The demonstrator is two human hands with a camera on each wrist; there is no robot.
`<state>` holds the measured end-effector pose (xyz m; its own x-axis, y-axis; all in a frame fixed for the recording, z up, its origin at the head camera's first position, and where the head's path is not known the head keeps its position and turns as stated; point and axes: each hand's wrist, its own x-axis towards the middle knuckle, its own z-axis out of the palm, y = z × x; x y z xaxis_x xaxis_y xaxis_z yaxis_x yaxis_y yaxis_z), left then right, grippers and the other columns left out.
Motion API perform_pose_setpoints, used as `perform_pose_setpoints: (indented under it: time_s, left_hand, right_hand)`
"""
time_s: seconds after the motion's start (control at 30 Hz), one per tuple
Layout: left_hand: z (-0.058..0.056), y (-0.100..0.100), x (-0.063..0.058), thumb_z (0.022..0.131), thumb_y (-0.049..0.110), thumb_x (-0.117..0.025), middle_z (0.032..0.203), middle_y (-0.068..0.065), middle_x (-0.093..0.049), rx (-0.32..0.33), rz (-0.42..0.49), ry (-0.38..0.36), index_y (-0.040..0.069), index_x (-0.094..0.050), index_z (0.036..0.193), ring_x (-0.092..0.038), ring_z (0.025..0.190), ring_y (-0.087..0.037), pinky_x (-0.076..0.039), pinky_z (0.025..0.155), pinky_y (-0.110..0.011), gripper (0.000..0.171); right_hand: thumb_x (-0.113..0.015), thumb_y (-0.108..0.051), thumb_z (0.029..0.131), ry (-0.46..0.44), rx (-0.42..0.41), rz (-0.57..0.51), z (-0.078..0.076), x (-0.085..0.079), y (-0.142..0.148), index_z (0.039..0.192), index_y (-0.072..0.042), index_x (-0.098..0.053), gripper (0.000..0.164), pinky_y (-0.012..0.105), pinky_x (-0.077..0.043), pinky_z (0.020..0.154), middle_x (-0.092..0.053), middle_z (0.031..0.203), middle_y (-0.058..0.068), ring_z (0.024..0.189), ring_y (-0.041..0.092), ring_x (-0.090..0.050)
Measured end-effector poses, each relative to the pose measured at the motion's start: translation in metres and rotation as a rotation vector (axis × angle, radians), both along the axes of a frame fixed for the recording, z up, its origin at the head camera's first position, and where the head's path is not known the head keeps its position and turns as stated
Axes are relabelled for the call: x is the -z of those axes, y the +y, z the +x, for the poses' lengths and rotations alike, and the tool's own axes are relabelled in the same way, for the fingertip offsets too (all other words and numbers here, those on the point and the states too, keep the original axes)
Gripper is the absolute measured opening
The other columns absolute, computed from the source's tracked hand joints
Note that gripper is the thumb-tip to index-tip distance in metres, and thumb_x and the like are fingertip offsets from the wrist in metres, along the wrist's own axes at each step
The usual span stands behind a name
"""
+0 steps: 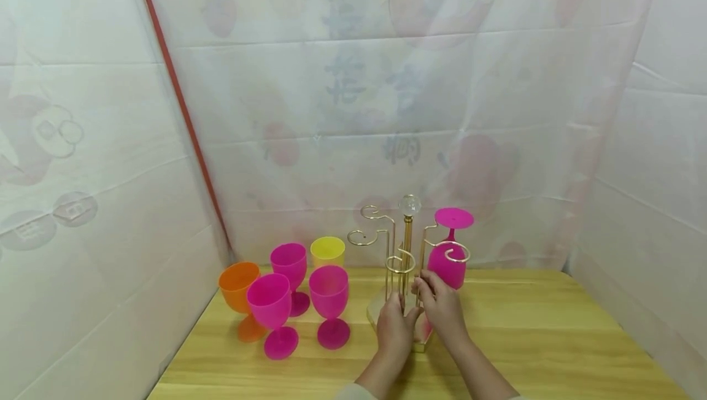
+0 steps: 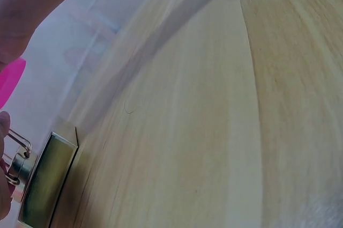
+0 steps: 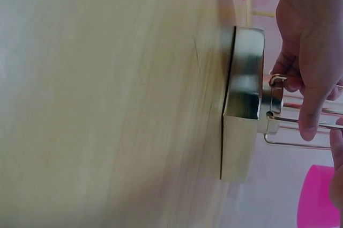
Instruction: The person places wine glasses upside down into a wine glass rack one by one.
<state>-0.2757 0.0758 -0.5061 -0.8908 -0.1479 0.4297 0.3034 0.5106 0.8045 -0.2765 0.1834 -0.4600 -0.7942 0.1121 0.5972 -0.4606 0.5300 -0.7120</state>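
A gold wire cup rack point(image 1: 408, 237) stands on the table, topped by a clear faceted ball point(image 1: 410, 205). My left hand point(image 1: 394, 329) grips its upright wires low down near the base point(image 3: 241, 147), thumb against a wire in the right wrist view. Higher and to the right, my right hand point(image 1: 444, 311) pinches a wire between thumb and fingers. One pink goblet point(image 1: 448, 265) hangs upside down at the rack's right, foot uppermost, partly behind the right hand. The other curled wire hooks hold nothing.
Left of the rack several goblets stand upright: an orange goblet point(image 1: 237, 289), a yellow goblet point(image 1: 328, 251) at the back, and pink ones, including a front pink goblet point(image 1: 270, 302). The wooden table point(image 1: 552, 338) meets pale cloth walls point(image 1: 309, 99) behind and at both sides.
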Motion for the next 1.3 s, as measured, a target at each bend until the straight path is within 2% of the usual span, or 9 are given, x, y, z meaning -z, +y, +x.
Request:
perform_pose_setpoints:
  time_s: [0.2, 0.43, 0.6, 0.87, 0.93, 1.07, 1.2, 1.3]
  left_hand:
    - [0.002, 0.003, 0.002, 0.075, 0.03, -0.083, 0.065, 0.011, -0.027, 0.034, -0.019, -0.009, 0.012, -0.042, 0.076, -0.025, 0.056, -0.002, -0.022, 0.047, -0.019, 0.045]
    - [0.005, 0.002, 0.003, 0.075, 0.027, -0.084, 0.063, 0.01, -0.028, 0.027, -0.035, -0.031, 0.015, -0.041, 0.074, -0.026, 0.055, -0.003, -0.023, 0.046, -0.02, 0.045]
    - [0.005, 0.003, -0.001, 0.078, 0.025, -0.083, 0.064, 0.01, -0.031, 0.067, -0.032, -0.05, 0.015, -0.04, 0.075, -0.028, 0.055, -0.003, -0.025, 0.047, -0.021, 0.044]
    - [0.004, 0.0, -0.008, 0.08, 0.024, -0.082, 0.067, 0.009, -0.036, 0.096, -0.078, -0.061, 0.015, -0.041, 0.079, -0.033, 0.057, -0.004, -0.028, 0.048, -0.022, 0.042]
    - [0.006, -0.003, -0.01, 0.081, 0.024, -0.081, 0.067, 0.009, -0.037, 0.118, -0.081, -0.081, 0.015, -0.043, 0.08, -0.034, 0.057, -0.004, -0.029, 0.048, -0.022, 0.04]
    - [0.01, -0.012, -0.014, 0.088, 0.024, -0.075, 0.069, 0.008, -0.041, 0.217, -0.087, -0.137, 0.015, -0.046, 0.086, -0.037, 0.058, -0.003, -0.032, 0.049, -0.021, 0.03]
    - [0.013, -0.021, -0.022, 0.092, 0.022, -0.069, 0.075, 0.008, -0.048, 0.31, -0.08, -0.15, 0.016, -0.053, 0.094, -0.043, 0.063, -0.003, -0.039, 0.054, -0.02, 0.018]
    - [0.017, -0.023, -0.027, 0.093, 0.02, -0.069, 0.08, 0.007, -0.054, 0.357, -0.055, -0.144, 0.013, -0.058, 0.104, -0.048, 0.068, -0.004, -0.043, 0.059, -0.02, 0.017]
  right_hand:
    - [-0.059, -0.017, 0.099, 0.027, 0.006, -0.016, 0.001, 0.005, 0.004, 0.104, -0.013, -0.068, 0.011, 0.021, -0.057, 0.066, -0.072, 0.082, -0.004, 0.078, 0.014, -0.071]
    - [-0.06, -0.017, 0.099, 0.026, 0.003, -0.016, 0.005, 0.009, 0.004, 0.103, -0.013, -0.068, 0.01, 0.022, -0.058, 0.066, -0.072, 0.081, -0.003, 0.076, 0.013, -0.071]
    - [-0.061, -0.016, 0.098, 0.054, 0.031, -0.007, 0.004, 0.01, 0.006, 0.104, -0.01, -0.069, 0.012, 0.021, -0.056, 0.063, -0.072, 0.08, -0.005, 0.073, 0.007, -0.068]
    - [-0.061, -0.018, 0.098, 0.072, 0.035, 0.012, 0.003, 0.006, 0.007, 0.1, -0.016, -0.069, 0.008, 0.022, -0.054, 0.062, -0.07, 0.078, -0.007, 0.07, 0.006, -0.064]
    - [-0.061, -0.019, 0.098, 0.06, 0.027, 0.01, 0.005, 0.006, 0.007, 0.099, -0.017, -0.069, 0.008, 0.023, -0.054, 0.062, -0.07, 0.078, -0.006, 0.071, 0.007, -0.065]
    - [-0.06, -0.019, 0.099, 0.045, 0.016, 0.015, 0.007, 0.006, 0.007, 0.098, -0.017, -0.068, 0.009, 0.023, -0.055, 0.063, -0.07, 0.078, -0.004, 0.072, 0.009, -0.066]
    - [-0.058, -0.02, 0.1, 0.033, -0.008, 0.005, 0.009, 0.002, 0.007, 0.101, -0.014, -0.067, 0.011, 0.023, -0.057, 0.068, -0.07, 0.079, -0.003, 0.076, 0.013, -0.07]
    - [-0.057, -0.021, 0.1, 0.016, -0.009, -0.003, 0.011, 0.0, 0.01, 0.103, -0.013, -0.067, 0.013, 0.023, -0.058, 0.07, -0.07, 0.08, -0.003, 0.079, 0.016, -0.072]
